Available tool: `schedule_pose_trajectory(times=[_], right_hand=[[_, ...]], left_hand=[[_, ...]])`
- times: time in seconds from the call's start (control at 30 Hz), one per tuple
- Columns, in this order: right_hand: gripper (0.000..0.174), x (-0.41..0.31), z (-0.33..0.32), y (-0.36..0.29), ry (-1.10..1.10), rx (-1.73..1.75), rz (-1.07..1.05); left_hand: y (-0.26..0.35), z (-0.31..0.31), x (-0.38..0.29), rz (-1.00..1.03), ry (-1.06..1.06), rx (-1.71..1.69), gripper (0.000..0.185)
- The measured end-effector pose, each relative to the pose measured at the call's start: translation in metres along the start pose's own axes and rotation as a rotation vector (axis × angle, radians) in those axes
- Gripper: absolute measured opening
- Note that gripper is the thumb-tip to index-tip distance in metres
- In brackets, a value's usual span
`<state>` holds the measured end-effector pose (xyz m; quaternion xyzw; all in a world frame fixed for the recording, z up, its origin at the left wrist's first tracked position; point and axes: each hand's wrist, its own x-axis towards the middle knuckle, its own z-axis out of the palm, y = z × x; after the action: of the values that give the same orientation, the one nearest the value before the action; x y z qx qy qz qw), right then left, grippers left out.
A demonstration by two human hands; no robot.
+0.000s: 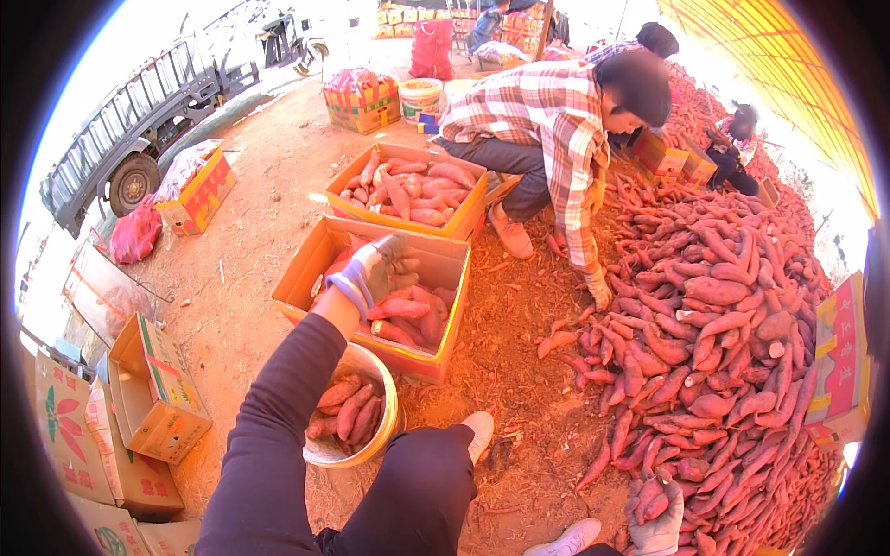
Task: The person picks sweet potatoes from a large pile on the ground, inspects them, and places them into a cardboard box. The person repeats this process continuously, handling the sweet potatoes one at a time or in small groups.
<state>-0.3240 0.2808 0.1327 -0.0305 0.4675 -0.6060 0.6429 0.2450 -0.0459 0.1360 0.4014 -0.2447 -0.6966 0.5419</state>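
My left hand (pixel 389 267), in a work glove, reaches over an open cardboard box (pixel 455 313) partly filled with sweet potatoes (pixel 410 320). Its fingers are apart, and no item shows in them. At the bottom right my right hand (pixel 657 518), also gloved, holds a few small sweet potatoes (pixel 651 499) at the edge of a large heap of sweet potatoes (pixel 716 347). A round bucket (pixel 391 410) with more sweet potatoes stands by my knee, against the near side of the box.
Just beyond, a fuller cardboard box (pixel 473 208) stands beside a crouching co-worker (pixel 528 104), whose gloved hand touches the heap. Empty cartons (pixel 174 410) lie at left, near a wire-framed bag (pixel 104 292). A carton (pixel 838 361) stands at far right. A cargo vehicle (pixel 139 125) is at upper left.
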Motion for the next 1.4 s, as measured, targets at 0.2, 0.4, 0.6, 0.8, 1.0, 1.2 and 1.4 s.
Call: schedule_pose_trajectory(times=[0.2, 0.4, 0.6, 0.8, 1.0, 1.2, 1.4], right_hand=[[0.057, -0.084, -0.002, 0.033, -0.126, 0.414, -0.289], [0.070, -0.118, 0.033, 0.047, -0.458, 0.455, -0.425], [0.072, -0.172, 0.011, 0.046, -0.608, 0.310, -0.580], [0.070, -0.211, 0.023, 0.070, -0.465, -0.230, -0.726], [0.056, -0.232, 0.027, 0.098, -0.231, -0.459, -0.621], [0.032, -0.248, 0.008, 0.110, 0.191, -1.010, -1.374], [0.025, -0.271, 0.013, 0.101, 0.391, -0.905, -1.574]], left_hand=[[-0.035, 0.132, -0.122, -0.044, -0.604, -0.135, 0.040], [-0.091, 0.180, -0.215, -0.188, -0.769, -0.089, 0.045], [-0.184, 0.223, -0.305, -0.434, -0.948, 0.140, 0.050], [-0.228, 0.256, -0.387, -0.566, -1.053, 0.012, 0.058], [-0.267, 0.247, -0.396, -0.523, -1.017, 0.082, 0.042], [-0.269, 0.287, -0.438, -0.807, -1.019, -0.153, 0.045], [-0.289, 0.300, -0.467, -0.163, -1.183, 0.072, 0.038]])
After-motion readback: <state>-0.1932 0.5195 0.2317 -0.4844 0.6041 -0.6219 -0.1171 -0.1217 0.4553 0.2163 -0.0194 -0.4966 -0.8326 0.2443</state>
